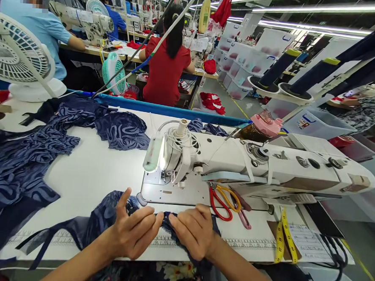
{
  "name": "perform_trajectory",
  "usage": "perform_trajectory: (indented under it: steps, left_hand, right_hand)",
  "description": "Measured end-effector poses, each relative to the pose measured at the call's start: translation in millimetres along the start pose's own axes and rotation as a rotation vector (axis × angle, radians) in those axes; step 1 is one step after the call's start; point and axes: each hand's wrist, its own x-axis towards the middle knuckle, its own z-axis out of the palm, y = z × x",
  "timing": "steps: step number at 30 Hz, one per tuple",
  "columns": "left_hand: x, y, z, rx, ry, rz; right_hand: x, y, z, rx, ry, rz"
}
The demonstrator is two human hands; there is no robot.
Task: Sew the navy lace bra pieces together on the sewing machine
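Observation:
A navy lace garment (pixel 99 211) lies along the table's front edge, below the sewing machine (pixel 237 156). My left hand (pixel 137 230) pinches its edge, with the thumb raised and the other fingers curled. Close beside it, my right hand (pixel 193 230) grips the same piece between thumb and fingers. A short stretch of lace shows between the two hands, and part of the garment hangs over the edge under my right wrist. The needle area and metal plate (pixel 178 195) are just beyond my hands, apart from the lace.
Red and yellow-handled scissors (pixel 223 202) lie under the machine arm. A yellow tape measure (pixel 279 243) hangs at the right. More navy lace pieces (pixel 24 160) cover the table's left side. A fan (pixel 18 49) stands behind them. Co-workers sit ahead, one in a red shirt (pixel 163 71).

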Motion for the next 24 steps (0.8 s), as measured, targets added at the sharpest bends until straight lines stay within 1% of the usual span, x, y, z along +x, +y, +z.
perform_trajectory:
  steps: [3, 7, 13, 16, 19, 24]
  left_hand:
    - [-2.1, -1.2, 1.4, -0.013, 0.027, 0.015]
    - [3.2, -1.3, 1.7, -0.037, 0.040, 0.026]
    - [-2.2, 0.3, 3.3, -0.069, 0.055, 0.026]
    - [-4.0, -0.1, 4.2, -0.071, 0.057, 0.021]
    - [-2.5, 0.0, 4.6, -0.074, 0.072, 0.024]
    - [-6.1, 1.6, 7.3, -0.085, 0.070, 0.015]
  right_hand:
    - [2.2, 0.8, -2.7, -0.020, -0.007, -0.070]
    - [6.6, 0.9, -6.1, -0.048, -0.027, -0.112]
    - [7.7, 1.3, -6.9, 0.021, -0.009, -0.041]
    - [7.0, 3.2, -6.7, 0.035, -0.060, -0.025]
    - [5.7, 4.7, -5.5, 0.051, -0.113, -0.063]
    - [2.4, 5.2, -1.3, 0.092, -0.047, -0.052]
